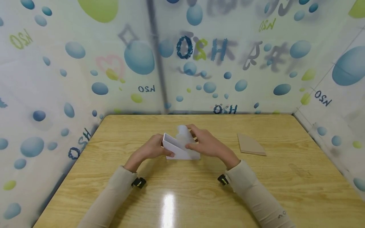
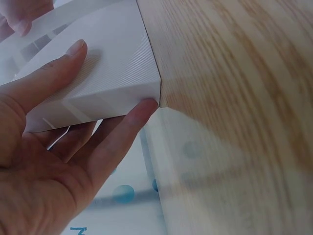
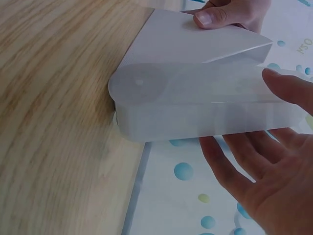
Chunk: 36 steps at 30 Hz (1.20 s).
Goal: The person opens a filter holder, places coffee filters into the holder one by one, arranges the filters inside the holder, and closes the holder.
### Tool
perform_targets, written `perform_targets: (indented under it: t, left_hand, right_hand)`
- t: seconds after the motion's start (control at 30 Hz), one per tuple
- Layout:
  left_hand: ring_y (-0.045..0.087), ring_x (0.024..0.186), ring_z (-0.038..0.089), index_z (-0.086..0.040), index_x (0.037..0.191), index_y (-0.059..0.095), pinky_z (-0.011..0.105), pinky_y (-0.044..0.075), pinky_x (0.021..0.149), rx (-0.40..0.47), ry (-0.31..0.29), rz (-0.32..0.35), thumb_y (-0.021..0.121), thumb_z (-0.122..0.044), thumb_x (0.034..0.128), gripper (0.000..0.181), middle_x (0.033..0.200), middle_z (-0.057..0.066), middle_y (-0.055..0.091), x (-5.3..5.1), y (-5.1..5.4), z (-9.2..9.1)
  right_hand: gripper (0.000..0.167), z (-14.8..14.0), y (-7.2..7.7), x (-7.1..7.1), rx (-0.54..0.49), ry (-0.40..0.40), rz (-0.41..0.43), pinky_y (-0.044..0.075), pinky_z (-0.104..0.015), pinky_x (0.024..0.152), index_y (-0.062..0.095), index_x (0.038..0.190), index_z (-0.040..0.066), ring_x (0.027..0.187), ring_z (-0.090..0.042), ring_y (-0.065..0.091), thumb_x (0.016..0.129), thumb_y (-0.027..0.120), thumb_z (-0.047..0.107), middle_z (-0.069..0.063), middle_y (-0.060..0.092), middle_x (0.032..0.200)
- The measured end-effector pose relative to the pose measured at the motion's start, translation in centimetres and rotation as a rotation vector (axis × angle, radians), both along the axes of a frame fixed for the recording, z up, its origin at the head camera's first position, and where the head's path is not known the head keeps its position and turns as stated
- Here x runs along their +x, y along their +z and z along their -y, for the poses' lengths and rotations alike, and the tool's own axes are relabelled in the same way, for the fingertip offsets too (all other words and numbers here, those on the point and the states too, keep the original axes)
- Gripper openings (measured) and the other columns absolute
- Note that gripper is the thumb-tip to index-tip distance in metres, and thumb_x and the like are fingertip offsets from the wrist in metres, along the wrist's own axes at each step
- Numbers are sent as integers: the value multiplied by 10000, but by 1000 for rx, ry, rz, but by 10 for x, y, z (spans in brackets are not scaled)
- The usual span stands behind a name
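A white box with a slanted open top stands on the wooden table, in front of the person. The left hand grips its left end, thumb on the near face and fingers behind, as the left wrist view also shows. Against the box's right side leans a frosted, translucent plastic case with a rounded end. The right hand holds this case between thumb and fingers. Whether the case sits partly inside the box or only beside it, I cannot tell.
A flat brown cardboard piece, shaped like a quarter circle, lies on the table to the right of the hands. Behind the table hangs a pale curtain with blue and green dots, continuing along both sides.
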<state>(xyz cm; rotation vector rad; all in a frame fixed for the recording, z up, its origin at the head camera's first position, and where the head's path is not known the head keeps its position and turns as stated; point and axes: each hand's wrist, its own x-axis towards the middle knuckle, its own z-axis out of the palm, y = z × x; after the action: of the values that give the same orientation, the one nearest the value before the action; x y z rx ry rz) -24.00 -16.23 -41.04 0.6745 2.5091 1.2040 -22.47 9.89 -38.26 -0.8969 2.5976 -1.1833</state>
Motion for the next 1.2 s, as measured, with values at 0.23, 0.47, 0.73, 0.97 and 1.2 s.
perform_targets:
  t: [0.23,0.47,0.73,0.97,1.2]
  left_hand:
    - [723,921,189,-9,1139,737,301,563,764,-5,9,6,883,-62,787,385,1071,137,779,0,0,0]
    - [731,922,195,8,1131,738,292,564,749,-18,8,-7,885,-75,790,380,1061,150,781,-1,0,0]
    - [733,917,193,2,1126,742,295,565,747,-25,7,-18,889,-86,788,380,1059,148,782,-1,0,0]
    - [732,909,188,-5,1121,742,303,566,742,-18,11,-15,893,-83,782,378,1049,140,784,0,0,0]
    - [734,918,194,-13,1133,742,303,569,746,-25,14,-13,890,-85,787,383,1060,137,783,1,1,-1]
  right_hand:
    - [658,-2,3,-1,4,18,19,537,-525,1012,380,1542,84,1231,-318,642,979,713,162,-141,655,1347]
    - [651,-7,6,-3,12,13,13,558,-496,990,394,1523,86,1225,-315,647,967,727,149,-134,659,1335]
    - [611,-13,9,-3,4,33,3,565,-470,976,421,1487,108,1190,-287,669,964,733,143,-109,678,1276]
    - [588,-16,11,-3,13,32,14,565,-473,972,438,1461,106,1173,-288,673,958,741,137,-99,688,1250]
    - [582,-20,15,-3,21,31,8,569,-473,966,448,1447,94,1152,-295,679,951,749,135,-103,689,1236]
